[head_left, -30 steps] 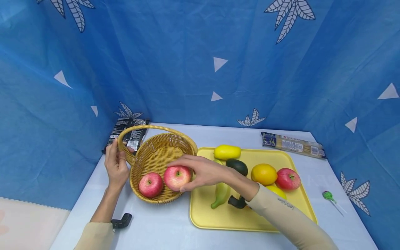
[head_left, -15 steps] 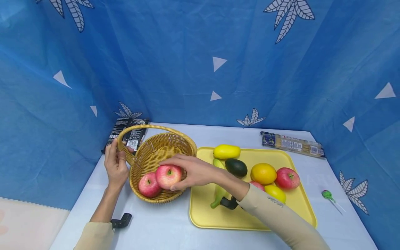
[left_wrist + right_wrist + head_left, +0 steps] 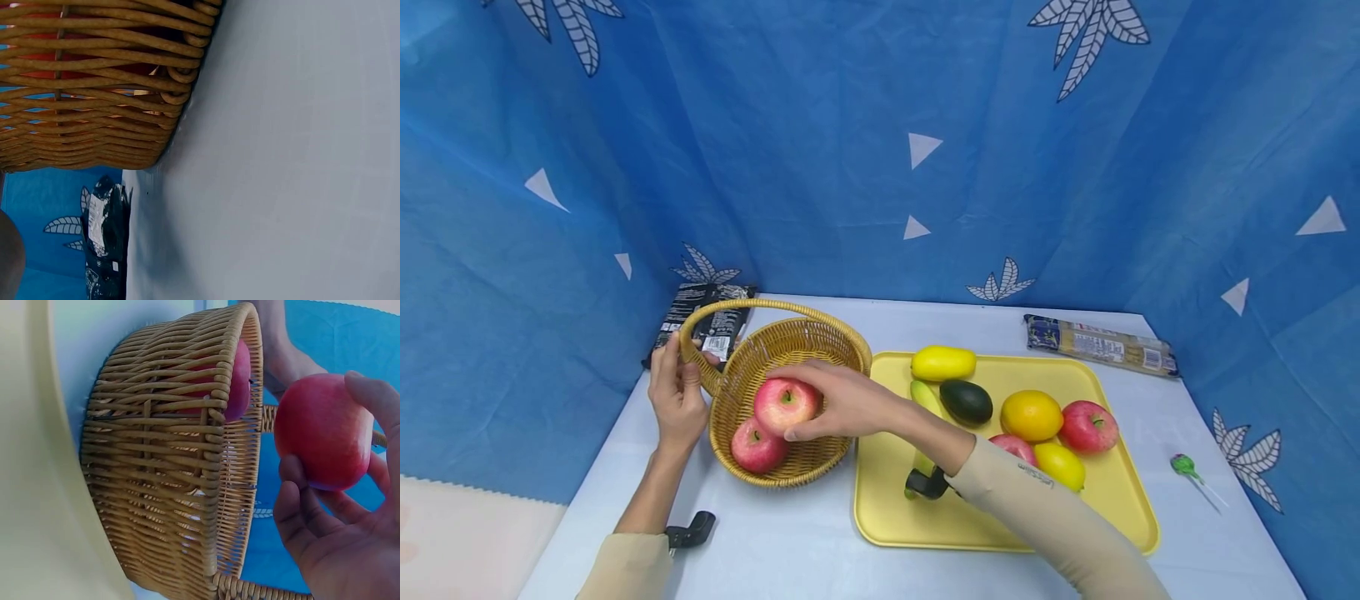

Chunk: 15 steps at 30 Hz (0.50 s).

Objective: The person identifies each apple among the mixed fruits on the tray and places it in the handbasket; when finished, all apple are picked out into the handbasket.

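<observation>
A red apple (image 3: 786, 406) is gripped by my right hand (image 3: 850, 402) above the wicker basket (image 3: 786, 350). In the right wrist view, fingers and thumb curl round this apple (image 3: 322, 431), just outside the basket's rim. A second apple (image 3: 758, 450) lies inside, toward the near left wall; the held one partly overlaps it in the head view. My left hand (image 3: 676, 404) holds the base of the arched basket handle (image 3: 752, 305) on the left side. The left wrist view has mostly the woven wall (image 3: 94, 100), with little of the hand showing.
Right of the basket, a yellow tray (image 3: 880, 521) carries a papaya-like yellow fruit (image 3: 943, 363), a dark green avocado (image 3: 966, 402), a banana (image 3: 927, 398), an orange (image 3: 1032, 416), a lemon (image 3: 1060, 465) and apples (image 3: 1089, 427). Behind are a black packet (image 3: 688, 304), noodle pack (image 3: 1101, 345); a lollipop (image 3: 1183, 467) lies right.
My right hand has carried the apple leftward and slightly away from me, from the basket's right side to over its middle. The left hand keeps its place on the handle.
</observation>
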Tool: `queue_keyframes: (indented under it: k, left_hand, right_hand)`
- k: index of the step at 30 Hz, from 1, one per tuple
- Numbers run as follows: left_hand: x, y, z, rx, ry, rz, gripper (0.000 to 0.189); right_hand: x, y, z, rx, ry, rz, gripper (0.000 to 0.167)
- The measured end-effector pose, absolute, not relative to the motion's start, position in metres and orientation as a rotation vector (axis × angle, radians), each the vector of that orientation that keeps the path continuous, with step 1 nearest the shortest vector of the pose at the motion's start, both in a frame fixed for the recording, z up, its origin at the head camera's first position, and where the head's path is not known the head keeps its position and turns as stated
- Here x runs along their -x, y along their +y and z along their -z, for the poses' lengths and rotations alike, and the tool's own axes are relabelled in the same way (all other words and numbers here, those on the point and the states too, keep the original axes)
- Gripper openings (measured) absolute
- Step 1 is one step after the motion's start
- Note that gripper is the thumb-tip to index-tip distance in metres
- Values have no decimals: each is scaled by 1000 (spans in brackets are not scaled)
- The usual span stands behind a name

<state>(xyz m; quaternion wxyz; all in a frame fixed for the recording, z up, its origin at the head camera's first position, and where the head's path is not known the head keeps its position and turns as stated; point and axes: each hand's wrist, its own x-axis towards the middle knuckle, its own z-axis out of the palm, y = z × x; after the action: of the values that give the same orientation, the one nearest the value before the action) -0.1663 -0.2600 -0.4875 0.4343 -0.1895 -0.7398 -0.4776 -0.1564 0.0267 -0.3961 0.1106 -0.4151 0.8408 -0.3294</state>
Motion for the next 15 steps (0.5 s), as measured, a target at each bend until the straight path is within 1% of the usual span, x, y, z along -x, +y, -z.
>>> queue_keyframes:
  k: [15]
  left_hand:
    - [166, -260, 487, 476, -1831, 1216, 54]
  right_hand:
    - [165, 9, 397, 1160, 2466, 1057, 75]
